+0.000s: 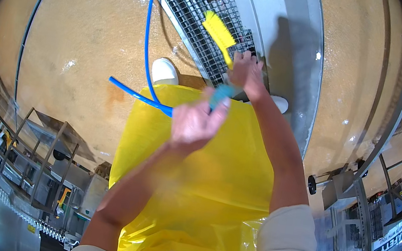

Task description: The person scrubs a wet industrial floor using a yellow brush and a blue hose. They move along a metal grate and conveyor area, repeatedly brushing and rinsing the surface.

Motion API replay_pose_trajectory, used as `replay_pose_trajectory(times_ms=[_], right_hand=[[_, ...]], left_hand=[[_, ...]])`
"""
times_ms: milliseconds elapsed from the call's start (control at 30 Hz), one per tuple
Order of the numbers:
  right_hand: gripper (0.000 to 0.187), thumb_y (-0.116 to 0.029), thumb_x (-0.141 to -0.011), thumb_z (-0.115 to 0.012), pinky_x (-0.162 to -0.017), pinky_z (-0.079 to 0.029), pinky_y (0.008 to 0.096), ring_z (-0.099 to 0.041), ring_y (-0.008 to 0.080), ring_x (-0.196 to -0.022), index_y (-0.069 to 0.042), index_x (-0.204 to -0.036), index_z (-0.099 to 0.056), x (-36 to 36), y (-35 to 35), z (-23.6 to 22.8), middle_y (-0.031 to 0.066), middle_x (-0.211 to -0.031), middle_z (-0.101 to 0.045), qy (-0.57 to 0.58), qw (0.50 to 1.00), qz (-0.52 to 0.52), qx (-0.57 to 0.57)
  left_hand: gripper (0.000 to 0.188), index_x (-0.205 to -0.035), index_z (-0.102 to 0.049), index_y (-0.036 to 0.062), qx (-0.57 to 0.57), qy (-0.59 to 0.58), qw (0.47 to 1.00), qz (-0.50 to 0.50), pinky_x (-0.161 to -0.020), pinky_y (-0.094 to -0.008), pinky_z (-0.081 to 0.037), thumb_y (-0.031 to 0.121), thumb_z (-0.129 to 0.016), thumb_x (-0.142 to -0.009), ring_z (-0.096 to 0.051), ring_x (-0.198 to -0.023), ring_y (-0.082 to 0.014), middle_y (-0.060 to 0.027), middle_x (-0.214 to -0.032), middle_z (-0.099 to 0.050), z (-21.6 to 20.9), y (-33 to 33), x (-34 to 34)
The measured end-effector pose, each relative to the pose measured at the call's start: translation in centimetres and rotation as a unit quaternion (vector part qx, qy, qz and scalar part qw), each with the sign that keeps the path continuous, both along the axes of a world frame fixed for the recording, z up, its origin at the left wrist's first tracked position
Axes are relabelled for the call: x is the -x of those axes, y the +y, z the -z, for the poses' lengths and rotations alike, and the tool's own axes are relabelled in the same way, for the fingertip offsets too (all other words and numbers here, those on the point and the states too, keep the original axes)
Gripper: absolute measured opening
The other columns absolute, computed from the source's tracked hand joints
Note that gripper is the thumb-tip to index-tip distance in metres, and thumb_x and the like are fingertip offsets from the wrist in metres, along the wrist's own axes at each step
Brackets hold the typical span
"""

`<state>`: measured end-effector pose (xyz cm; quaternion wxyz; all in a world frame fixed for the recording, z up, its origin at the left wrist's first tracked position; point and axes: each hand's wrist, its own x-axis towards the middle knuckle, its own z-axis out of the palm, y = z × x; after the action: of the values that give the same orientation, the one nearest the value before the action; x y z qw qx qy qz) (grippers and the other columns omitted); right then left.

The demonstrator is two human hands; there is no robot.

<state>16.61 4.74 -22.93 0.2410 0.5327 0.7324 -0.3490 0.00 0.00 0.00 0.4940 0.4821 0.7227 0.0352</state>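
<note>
My right hand (247,72) is closed round the handle of a yellow brush (220,29), whose bristled head lies over a dark metal grate. Lower and to the left, my left hand (193,124) grips a blue hose (148,34) in front of my yellow apron. A teal piece (221,96), blurred and probably the hose's nozzle, sticks out beyond the left fingers toward my right wrist. One hose end or loop juts out left of that hand; another length runs up past the grate.
The square-mesh grate (178,3) sits along a smooth grey metal surface (291,50). Wet tan floor (81,54) lies on both sides. My white shoe (165,71) stands beside the grate. Metal carts (50,149) and racks line the left rim, with more metal equipment at the right.
</note>
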Motion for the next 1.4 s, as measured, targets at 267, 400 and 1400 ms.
replay_pose_trajectory(times_ms=[267, 400, 1400], right_hand=[[0.026, -0.014, -0.098, -0.076, -0.076, -0.055, 0.0246, -0.067, 0.0098, -0.091, -0.005, -0.121, -0.069, -0.9, 1.1, -19.6, 0.0037, -0.102, -0.068, 0.435, 0.785, 0.332, 0.29], [0.024, -0.016, -0.097, -0.077, -0.068, -0.055, 0.0267, -0.069, 0.0104, -0.079, 0.0, -0.113, -0.068, -1.6, 1.7, -15.1, 0.0045, -0.096, -0.072, 0.322, 0.819, 0.432, 0.199], [0.021, -0.013, -0.096, -0.078, -0.048, -0.052, 0.0314, -0.068, 0.018, -0.054, 0.002, -0.087, -0.067, 0.4, -0.1, 14.8, 0.0115, -0.071, -0.072, 0.048, 0.781, 0.57, -0.249]], left_hand=[[0.051, -0.12, -0.051, 0.0014, 0.021, -0.007, 0.996, 0.092, -0.06, -0.0521, -0.055, 0.042, -0.069, -0.096, -0.071, -0.065, -0.0398, -0.0163, -0.067, -0.069, 0.2, -1.4, -0.6], [0.052, -0.122, -0.053, 0.005, 0.039, 0.018, 0.996, 0.072, -0.058, -0.0493, -0.055, 0.046, -0.068, -0.096, -0.07, -0.059, -0.0365, -0.0133, -0.064, -0.068, 0.5, -1.5, -0.3], [0.037, -0.105, -0.06, 0.0117, 0.074, -0.063, 0.98, 0.176, -0.06, -0.0478, -0.055, 0.049, -0.059, -0.102, -0.071, -0.063, -0.0342, -0.0126, -0.066, -0.069, -0.7, 2.3, -0.5]])
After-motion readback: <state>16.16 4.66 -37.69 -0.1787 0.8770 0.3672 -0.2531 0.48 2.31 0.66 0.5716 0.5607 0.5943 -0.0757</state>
